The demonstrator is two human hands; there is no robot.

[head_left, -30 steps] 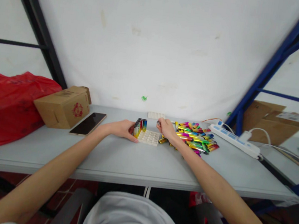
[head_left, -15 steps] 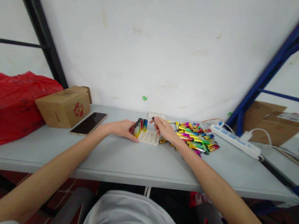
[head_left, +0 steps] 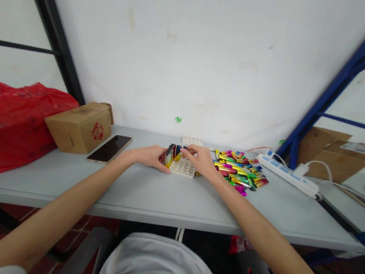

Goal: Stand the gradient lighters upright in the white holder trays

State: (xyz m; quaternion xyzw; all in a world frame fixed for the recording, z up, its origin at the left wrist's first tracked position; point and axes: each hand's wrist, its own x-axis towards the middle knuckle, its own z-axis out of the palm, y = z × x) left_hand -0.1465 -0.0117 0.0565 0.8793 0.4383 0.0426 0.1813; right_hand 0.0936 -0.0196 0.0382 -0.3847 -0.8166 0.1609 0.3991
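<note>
A white tray with rows of round holes (head_left: 183,169) lies on the grey table (head_left: 149,195). Several shiny rainbow-coloured cylinders (head_left: 171,153) stand upright in its left side. My left hand (head_left: 149,156) rests against the tray's left edge, fingers curled along it. My right hand (head_left: 199,159) hovers over the tray's far side and pinches one small cylinder (head_left: 184,149) between thumb and fingers, right beside the standing ones. A loose heap of the same coloured cylinders (head_left: 238,169) lies just right of the tray.
A dark phone (head_left: 110,148), a small cardboard box (head_left: 80,127) and a red plastic bag (head_left: 9,126) sit on the left. A white power strip (head_left: 288,174) with cables lies at the right, by blue shelving (head_left: 336,84). Another white tray (head_left: 192,141) lies by the wall.
My right hand has moved left from the heap to the tray's far side, carrying a cylinder up to the standing row. My left hand has stayed at the tray.
</note>
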